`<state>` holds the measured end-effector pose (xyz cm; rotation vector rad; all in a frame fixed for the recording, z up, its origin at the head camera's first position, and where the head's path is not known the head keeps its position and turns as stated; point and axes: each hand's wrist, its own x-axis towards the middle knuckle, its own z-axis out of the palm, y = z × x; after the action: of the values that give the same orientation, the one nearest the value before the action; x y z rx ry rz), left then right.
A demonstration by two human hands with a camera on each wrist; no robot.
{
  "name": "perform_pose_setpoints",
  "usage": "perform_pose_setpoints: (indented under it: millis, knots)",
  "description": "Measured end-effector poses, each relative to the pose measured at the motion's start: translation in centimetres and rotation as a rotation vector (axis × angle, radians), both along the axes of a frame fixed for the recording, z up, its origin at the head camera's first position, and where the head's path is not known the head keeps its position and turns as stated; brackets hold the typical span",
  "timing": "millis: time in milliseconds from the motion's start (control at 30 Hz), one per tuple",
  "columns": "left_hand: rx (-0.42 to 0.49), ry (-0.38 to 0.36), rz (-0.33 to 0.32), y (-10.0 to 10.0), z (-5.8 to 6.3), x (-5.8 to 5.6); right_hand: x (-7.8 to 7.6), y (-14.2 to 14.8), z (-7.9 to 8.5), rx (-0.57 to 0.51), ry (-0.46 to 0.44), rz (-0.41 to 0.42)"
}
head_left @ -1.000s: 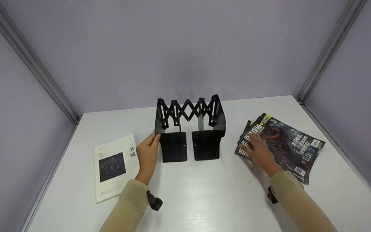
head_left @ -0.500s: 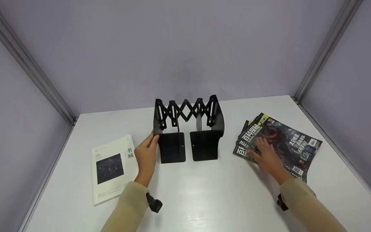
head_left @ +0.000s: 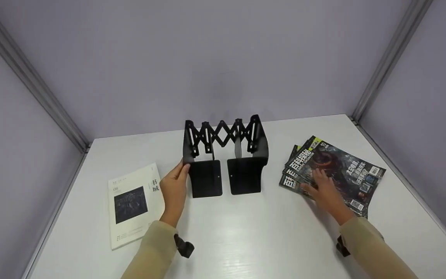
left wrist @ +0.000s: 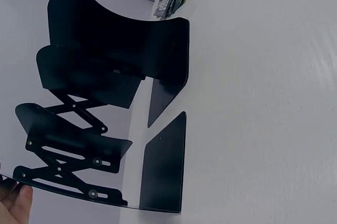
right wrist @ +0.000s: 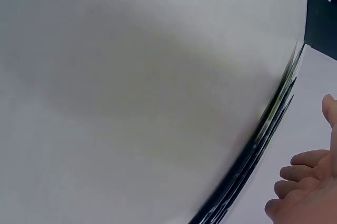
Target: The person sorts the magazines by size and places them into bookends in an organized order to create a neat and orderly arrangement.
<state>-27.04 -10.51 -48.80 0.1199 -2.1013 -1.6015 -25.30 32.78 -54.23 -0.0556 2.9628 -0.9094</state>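
A black expandable metal bookend stands upright in the middle of the white table, its scissor lattice at the back and two base plates toward me. My left hand pinches the edge of its left end plate between thumb and fingers; the left wrist view shows those fingertips at the plate's edge. On the right lies a fanned stack of dark magazines. Over the top cover is my right hand, fingers loosely extended and holding nothing. In the right wrist view, this hand appears above the magazines' edges.
A white book with a dark square picture lies flat at the left, partly behind my left wrist. Pale wall panels with metal corner posts enclose the table at the back and both sides.
My right hand has slid right and toward me, from the titles at the stack's left edge onto the top cover. My left hand keeps its grip on the bookend. The head view shifts slightly.
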Motion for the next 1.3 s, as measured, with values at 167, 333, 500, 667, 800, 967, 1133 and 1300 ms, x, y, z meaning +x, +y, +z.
perform_pose_setpoints:
  millis: [167, 333, 500, 667, 800, 967, 1133, 1300]
  knots:
    - [0.013, 0.009, -0.005, 0.0, 0.1, 0.0, 0.0, 0.7, -0.2, 0.003, -0.003, -0.009]
    - [0.023, 0.019, -0.007, 0.2, 0.1, 0.2, 0.1, 1.5, -0.7, 0.017, 0.0, -0.014]
    - [0.007, 0.0, -0.029, 0.2, 0.1, 0.4, 0.5, 2.1, -0.9, 0.045, 0.006, -0.011]
    - [-0.014, 0.0, -0.033, 0.2, 0.1, 0.4, 0.7, 2.5, -0.8, 0.044, 0.009, 0.0]
    - [-0.012, 0.013, -0.026, 0.1, 0.2, 0.3, 0.6, 2.8, -0.5, 0.048, 0.011, -0.002]
    - [-0.01, 0.01, -0.026, 0.0, 0.2, 0.3, 0.6, 3.5, -0.5, 0.052, -0.017, -0.005]
    - [-0.009, 0.009, -0.036, 0.0, 0.2, 0.3, 0.8, 4.2, -0.5, 0.051, -0.067, -0.01]
    - [-0.001, 0.016, -0.037, 0.0, 0.3, 0.3, 1.1, 4.5, -0.4, 0.058, -0.084, -0.016]
